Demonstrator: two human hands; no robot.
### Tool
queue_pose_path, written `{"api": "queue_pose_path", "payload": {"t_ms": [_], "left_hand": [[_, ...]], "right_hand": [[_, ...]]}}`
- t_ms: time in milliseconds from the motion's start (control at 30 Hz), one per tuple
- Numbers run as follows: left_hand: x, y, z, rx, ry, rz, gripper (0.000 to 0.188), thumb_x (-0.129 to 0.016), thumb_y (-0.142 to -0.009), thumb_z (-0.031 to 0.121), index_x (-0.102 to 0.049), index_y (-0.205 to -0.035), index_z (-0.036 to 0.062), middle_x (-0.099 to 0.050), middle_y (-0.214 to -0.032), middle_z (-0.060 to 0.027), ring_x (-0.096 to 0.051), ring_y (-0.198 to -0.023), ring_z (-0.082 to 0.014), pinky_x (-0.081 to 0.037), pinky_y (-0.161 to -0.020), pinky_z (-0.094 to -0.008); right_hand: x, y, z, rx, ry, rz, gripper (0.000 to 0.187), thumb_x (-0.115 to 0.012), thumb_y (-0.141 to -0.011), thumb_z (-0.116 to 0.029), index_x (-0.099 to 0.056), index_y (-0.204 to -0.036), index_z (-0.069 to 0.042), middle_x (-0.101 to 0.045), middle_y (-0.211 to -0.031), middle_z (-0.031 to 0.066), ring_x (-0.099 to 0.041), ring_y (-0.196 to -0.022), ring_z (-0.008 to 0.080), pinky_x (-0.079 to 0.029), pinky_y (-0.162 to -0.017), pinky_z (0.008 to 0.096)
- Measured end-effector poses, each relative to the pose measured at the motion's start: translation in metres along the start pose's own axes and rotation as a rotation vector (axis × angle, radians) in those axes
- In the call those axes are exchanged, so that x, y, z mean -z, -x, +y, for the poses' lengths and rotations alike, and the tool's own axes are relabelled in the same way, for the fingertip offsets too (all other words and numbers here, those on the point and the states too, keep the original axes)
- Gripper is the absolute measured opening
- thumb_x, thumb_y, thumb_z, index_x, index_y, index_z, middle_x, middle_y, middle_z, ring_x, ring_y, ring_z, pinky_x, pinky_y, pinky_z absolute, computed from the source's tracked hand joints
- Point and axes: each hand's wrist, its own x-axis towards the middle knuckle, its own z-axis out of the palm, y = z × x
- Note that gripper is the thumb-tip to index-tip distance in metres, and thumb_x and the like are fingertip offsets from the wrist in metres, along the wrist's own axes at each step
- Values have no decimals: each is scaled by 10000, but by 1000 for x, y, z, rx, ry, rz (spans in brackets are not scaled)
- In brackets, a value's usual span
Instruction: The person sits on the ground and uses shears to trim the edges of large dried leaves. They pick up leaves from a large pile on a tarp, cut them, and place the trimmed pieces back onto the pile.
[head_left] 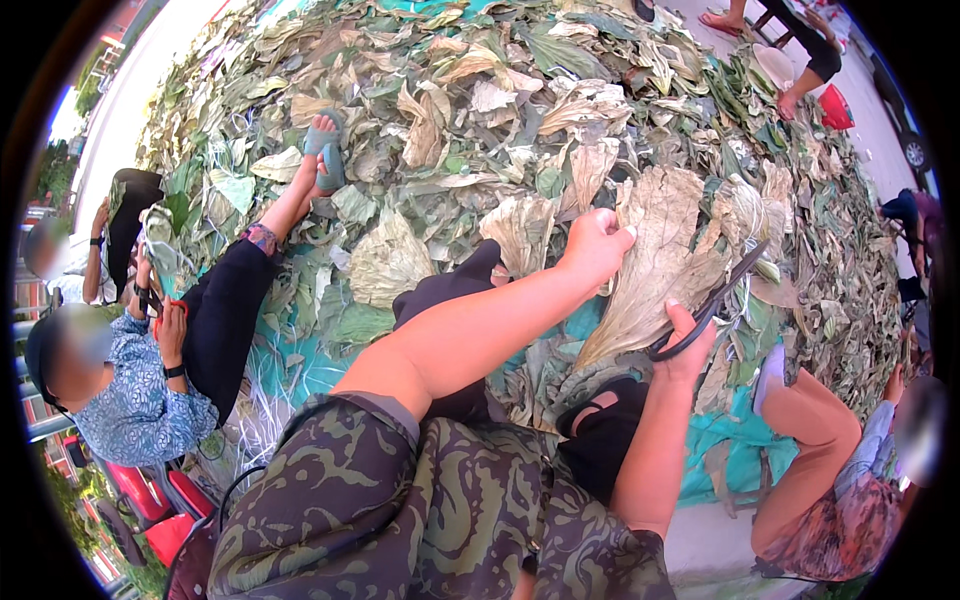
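A large dried leaf (655,235), tan and veined, is spread in front of me. My left hand (597,243) is closed in a pinch at the leaf's left edge. Black scissors (728,288) are in my right hand (688,345), its fingers around the handles and its thumb close to the leaf's right side. The blades point up and to the right, beside more crumpled leaves (745,215). Whether the right thumb also presses on the leaf, I cannot tell.
A wide heap of dried leaves (450,110) covers a teal sheet (715,455). On the left sits a co-worker in a blue patterned top (140,385), holding red-handled scissors (172,308). Another person's bent leg (810,430) is at right. Farther off lies a red container (836,107).
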Motion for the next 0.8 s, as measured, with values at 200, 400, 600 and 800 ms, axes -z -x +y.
{"api": "queue_pose_path", "payload": {"t_ms": [200,400,600,800], "left_hand": [[2,0,2,89,148,-53,108,-598,-772,82,-580,-844,3,-580,-733,-31,-509,-599,-97,-409,-507,-247],[1,2,11,157,102,-70,154,-631,-764,91,-562,-884,24,-582,-759,-32,-534,-594,-102,-412,-465,-238],[-3,6,18,232,312,-176,53,-506,-836,55,-531,-869,22,-593,-840,-76,-598,-731,-178,-522,-664,-335],[-8,8,19,238,498,-218,245,-384,-877,54,-468,-1086,-45,-560,-1046,-175,-573,-937,-283,-476,-828,-413]], "right_hand": [[0,0,-2,-49,-31,5,453,-507,-685,90,-432,-1131,80,-548,-1023,154,-579,-882,254,-477,-787,342],[0,2,-10,-79,-211,-11,390,-518,-658,107,-505,-1046,72,-591,-977,113,-594,-833,213,-461,-779,312],[10,0,-8,-133,-254,2,359,-528,-656,95,-503,-1014,82,-589,-953,134,-597,-823,228,-474,-760,328],[9,1,-10,-99,-265,21,368,-516,-654,103,-503,-1021,78,-588,-949,134,-597,-824,231,-477,-757,327]]}}
